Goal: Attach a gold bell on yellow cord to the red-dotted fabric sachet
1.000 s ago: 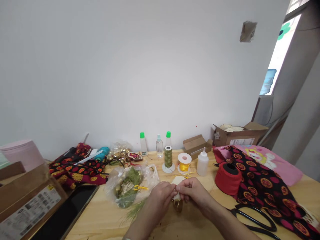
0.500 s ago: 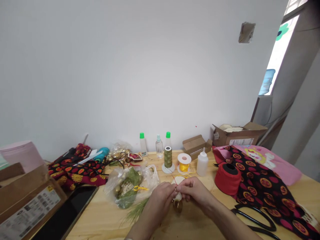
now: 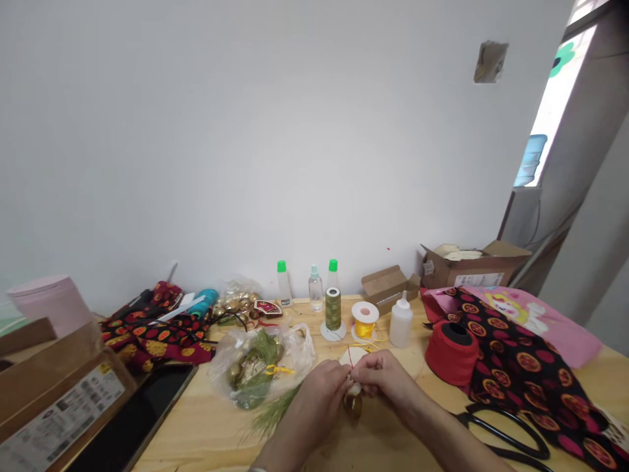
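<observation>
My left hand [image 3: 325, 393] and my right hand [image 3: 382, 378] meet over the table, fingertips pinched together. From between them hangs a round brass-coloured bell [image 3: 352, 406] with a pale part at its top. A thin red cord [image 3: 350, 354] rises from the fingertips across a small white piece [image 3: 360, 353] lying behind them. Both hands appear closed on the cord at the bell's top; the exact grip is hidden by the fingers. Beside my left wrist lies a bunch of green tassel threads [image 3: 275, 414].
Behind the hands stand a green thread spool [image 3: 333, 311], a yellow cord spool [image 3: 364, 321] and a white squeeze bottle [image 3: 401, 322]. At left is a plastic bag [image 3: 230, 367] with bells and tassels. Right: a red thread cone [image 3: 451, 354], patterned cloth [image 3: 533, 367], black-handled scissors [image 3: 511, 426].
The whole view has shifted slightly, with things appearing a little further right. Both hands stay together at the bell's top, and more of the red cord and white piece shows.
</observation>
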A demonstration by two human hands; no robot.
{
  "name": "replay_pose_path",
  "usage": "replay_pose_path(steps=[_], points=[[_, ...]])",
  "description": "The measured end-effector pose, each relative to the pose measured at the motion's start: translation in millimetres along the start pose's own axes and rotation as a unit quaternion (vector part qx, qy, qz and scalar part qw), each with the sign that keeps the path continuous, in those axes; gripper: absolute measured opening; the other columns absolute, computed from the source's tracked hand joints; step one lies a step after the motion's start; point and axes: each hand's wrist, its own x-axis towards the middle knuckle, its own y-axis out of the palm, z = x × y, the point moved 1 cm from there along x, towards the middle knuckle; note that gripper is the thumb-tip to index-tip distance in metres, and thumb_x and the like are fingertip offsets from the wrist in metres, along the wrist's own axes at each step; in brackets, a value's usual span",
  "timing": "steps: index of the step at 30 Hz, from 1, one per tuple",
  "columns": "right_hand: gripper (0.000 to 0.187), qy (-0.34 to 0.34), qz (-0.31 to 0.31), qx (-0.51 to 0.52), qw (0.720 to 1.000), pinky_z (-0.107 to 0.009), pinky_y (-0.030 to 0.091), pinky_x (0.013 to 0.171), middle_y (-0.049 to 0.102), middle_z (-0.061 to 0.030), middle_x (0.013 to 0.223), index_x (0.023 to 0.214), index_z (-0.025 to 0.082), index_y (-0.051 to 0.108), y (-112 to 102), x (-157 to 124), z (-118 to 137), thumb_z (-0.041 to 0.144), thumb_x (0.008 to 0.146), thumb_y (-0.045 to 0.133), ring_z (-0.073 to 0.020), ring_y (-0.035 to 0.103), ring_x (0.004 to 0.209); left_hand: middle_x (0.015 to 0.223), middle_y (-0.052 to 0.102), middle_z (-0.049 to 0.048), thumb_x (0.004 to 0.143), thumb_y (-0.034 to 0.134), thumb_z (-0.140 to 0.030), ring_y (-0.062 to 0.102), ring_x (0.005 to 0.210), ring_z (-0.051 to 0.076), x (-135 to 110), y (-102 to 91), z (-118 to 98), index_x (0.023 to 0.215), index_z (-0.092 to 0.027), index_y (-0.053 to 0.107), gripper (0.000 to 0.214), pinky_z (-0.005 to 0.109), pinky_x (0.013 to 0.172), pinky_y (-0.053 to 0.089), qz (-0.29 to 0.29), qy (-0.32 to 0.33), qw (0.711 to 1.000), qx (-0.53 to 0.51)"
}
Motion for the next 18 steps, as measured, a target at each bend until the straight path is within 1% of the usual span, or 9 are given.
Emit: replay_pose_path(steps=[6, 10, 12, 15, 18], points=[[0.012, -0.023, -0.017, -0.053, 0.998, -0.019, 0.019, 0.038, 0.046, 0.005, 0.033, 0.043, 0.012, 0.06, 4.4, -2.2, 0.0, 0.02, 0.053, 0.059, -0.0042, 0.032, 0.034, 0.072, 0.056, 0.0051, 0.085, 0.033, -0.019, 0.049, 0.069, 0.016, -1.0, 7.2, 7.5, 0.075, -0.015, 0.054, 0.024, 0.024, 0.061, 0.036, 0.013, 0.006, 0.998, 0.067], [0.014, -0.043, -0.029, -0.089, 0.995, -0.019, 0.022, 0.04, 0.046, 0.0048, 0.035, 0.043, 0.012, 0.06, 5.9, -3.9, 0.1, 0.021, 0.054, 0.061, -0.0049, 0.034, 0.036, 0.072, 0.057, 0.0055, 0.083, 0.035, -0.017, 0.049, 0.07, 0.016, -1.1, 6.5, 6.5, 0.073, -0.015, 0.054, 0.022, 0.025, 0.062, 0.036, 0.018, 0.007, 0.997, 0.071], [0.021, -0.059, -0.024, -0.073, 0.995, -0.019, 0.024, 0.04, 0.046, 0.0045, 0.036, 0.045, 0.012, 0.059, 5.2, -3.5, -0.2, 0.029, 0.055, 0.064, -0.005, 0.034, 0.037, 0.072, 0.057, 0.0051, 0.084, 0.035, -0.018, 0.049, 0.069, 0.016, -0.3, 3.3, 4.6, 0.073, -0.015, 0.055, 0.023, 0.024, 0.062, 0.036, -0.001, -0.003, 0.999, 0.037], [0.031, -0.078, -0.015, -0.042, 0.996, -0.018, 0.025, 0.039, 0.047, 0.0031, 0.041, 0.051, 0.011, 0.061, 2.8, -1.8, 1.4, 0.041, 0.059, 0.064, -0.0053, 0.035, 0.038, 0.072, 0.059, 0.0037, 0.084, 0.035, -0.022, 0.051, 0.069, 0.014, 1.8, -1.9, 3.7, 0.077, -0.016, 0.058, 0.025, 0.022, 0.063, 0.037, -0.039, -0.024, 0.997, -0.066], [0.032, -0.106, -0.034, -0.051, 0.992, -0.018, 0.028, 0.041, 0.048, 0.0026, 0.044, 0.054, 0.011, 0.063, 0.8, -0.3, 5.0, 0.042, 0.062, 0.063, -0.0062, 0.037, 0.041, 0.074, 0.062, 0.0026, 0.083, 0.04, -0.027, 0.052, 0.071, 0.014, 3.6, -3.6, 7.0, 0.082, -0.017, 0.062, 0.025, 0.021, 0.065, 0.038, -0.056, -0.04, 0.982, -0.174]])
